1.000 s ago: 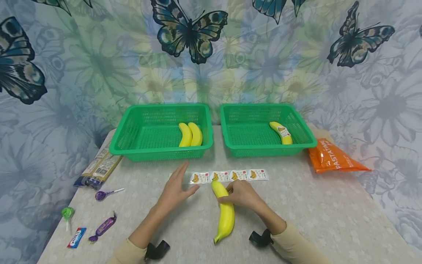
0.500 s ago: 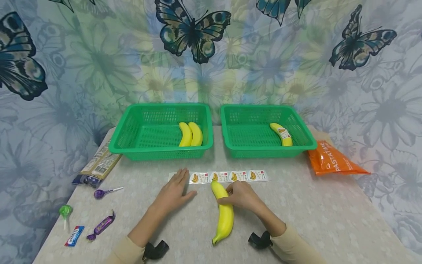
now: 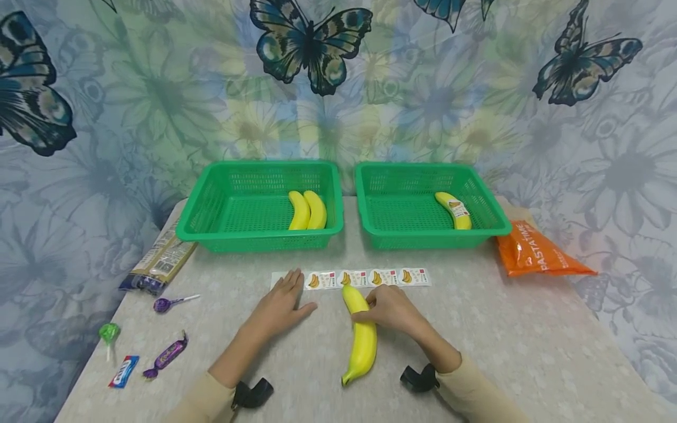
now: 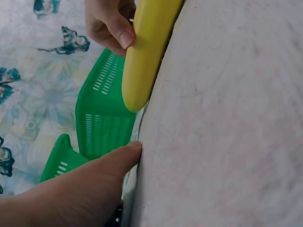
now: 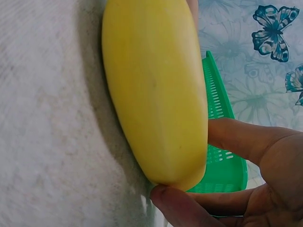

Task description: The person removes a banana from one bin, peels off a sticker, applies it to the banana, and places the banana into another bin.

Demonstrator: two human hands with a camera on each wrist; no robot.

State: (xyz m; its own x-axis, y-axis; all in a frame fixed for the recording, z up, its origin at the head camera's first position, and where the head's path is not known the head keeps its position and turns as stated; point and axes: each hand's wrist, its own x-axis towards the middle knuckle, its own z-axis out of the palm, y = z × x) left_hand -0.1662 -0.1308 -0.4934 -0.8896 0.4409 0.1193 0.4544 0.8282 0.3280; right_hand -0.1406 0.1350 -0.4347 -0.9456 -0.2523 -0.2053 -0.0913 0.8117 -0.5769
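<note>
A yellow banana (image 3: 362, 341) lies lengthwise on the table, its far end touching or just over a strip of banana-picture stickers (image 3: 383, 277). My right hand (image 3: 394, 306) holds it near that far end, thumb on top; the right wrist view shows the fingers around the banana (image 5: 154, 85). My left hand (image 3: 280, 305) lies flat, fingers extended, on the strip's left end and hides part of it. In the left wrist view, the thumb of my left hand (image 4: 90, 182) is stretched out near the strip's edge.
Two bananas (image 3: 308, 210) lie in the left green basket (image 3: 259, 242). The right green basket (image 3: 428, 241) contains a stickered banana (image 3: 455, 210). At right is an orange pasta bag (image 3: 539, 252); at left, a gold packet (image 3: 164, 258), purple lollipop (image 3: 163, 305), green lollipop (image 3: 109, 332) and wrapped candies (image 3: 166, 355).
My left hand has come down from just above the table onto the strip's left end, its fingers flattening. My right hand keeps holding the banana in the same place.
</note>
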